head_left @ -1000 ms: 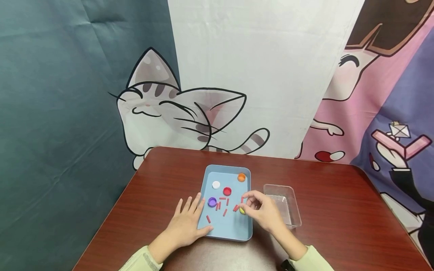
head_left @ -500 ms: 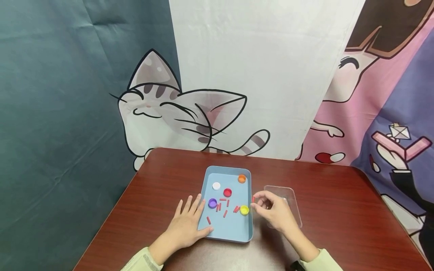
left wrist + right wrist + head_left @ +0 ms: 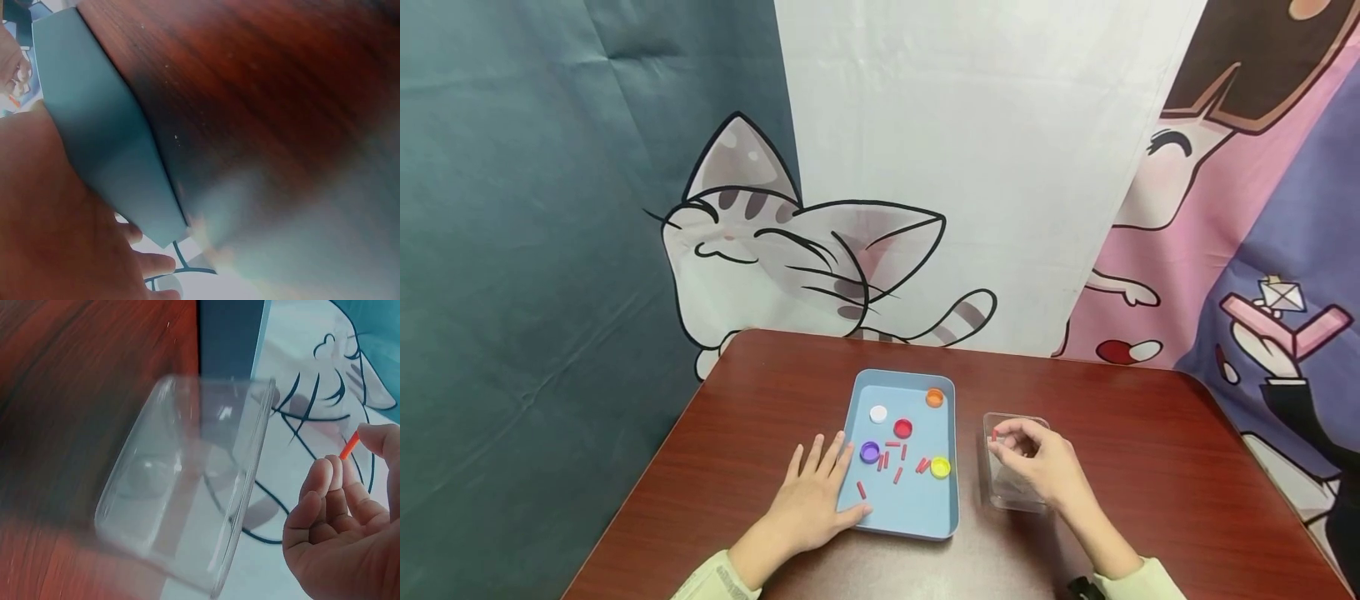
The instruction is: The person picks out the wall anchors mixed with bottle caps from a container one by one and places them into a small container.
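Pinching one slim red stick (image 3: 350,444) between thumb and fingertips, my right hand (image 3: 1047,468) holds it raised by the left side of the clear plastic box (image 3: 247,481), touching no wall. I judge that a light, steady squeeze and a wrist well above the rim suit it. My left hand (image 3: 808,504) lies spread at the blue tray's (image 3: 917,517) left edge, gripping nothing. The stick looks short, straight and plain, bright orange-red close up.

No lettering, label, brand, number or sign can be read in any of the three views; none is legible on the large printed cloth backdrop (image 3: 880,125), the pale blue rectangular tray (image 3: 910,510) or the clear, open-topped plastic box (image 3: 1011,493).
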### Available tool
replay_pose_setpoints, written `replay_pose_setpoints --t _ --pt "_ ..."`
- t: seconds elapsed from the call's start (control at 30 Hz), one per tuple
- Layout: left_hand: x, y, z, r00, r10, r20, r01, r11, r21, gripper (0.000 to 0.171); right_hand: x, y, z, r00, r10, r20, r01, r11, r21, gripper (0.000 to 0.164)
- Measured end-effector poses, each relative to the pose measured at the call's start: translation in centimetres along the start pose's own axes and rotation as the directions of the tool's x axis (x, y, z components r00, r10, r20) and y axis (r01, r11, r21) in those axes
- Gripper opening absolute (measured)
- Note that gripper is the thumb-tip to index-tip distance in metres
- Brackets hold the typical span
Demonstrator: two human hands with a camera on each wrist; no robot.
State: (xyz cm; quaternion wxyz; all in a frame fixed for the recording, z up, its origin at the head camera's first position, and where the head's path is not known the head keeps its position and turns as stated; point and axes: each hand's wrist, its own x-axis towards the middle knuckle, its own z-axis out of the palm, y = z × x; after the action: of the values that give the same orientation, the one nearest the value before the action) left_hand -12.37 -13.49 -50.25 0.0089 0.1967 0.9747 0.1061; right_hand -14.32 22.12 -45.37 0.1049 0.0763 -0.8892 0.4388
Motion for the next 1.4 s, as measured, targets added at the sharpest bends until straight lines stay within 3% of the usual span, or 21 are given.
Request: replay_pose_setpoints --t 0.93,1.4 --pt "-0.1 -0.1 0.1 1.000 0.010 0.011 -0.010 1.000 -0.019 0.094 1.0 3.7 -3.0 0.998 0.062 0.009 -0.061 0.995 -0.083 0.021" --pt "-0.2 0.1 -0.1 1.000 0.010 0.007 -0.010 1.000 -0.018 0.093 1.4 5.2 -3.7 0.999 0.027 0.023 -0.026 0.997 -0.078 0.020"
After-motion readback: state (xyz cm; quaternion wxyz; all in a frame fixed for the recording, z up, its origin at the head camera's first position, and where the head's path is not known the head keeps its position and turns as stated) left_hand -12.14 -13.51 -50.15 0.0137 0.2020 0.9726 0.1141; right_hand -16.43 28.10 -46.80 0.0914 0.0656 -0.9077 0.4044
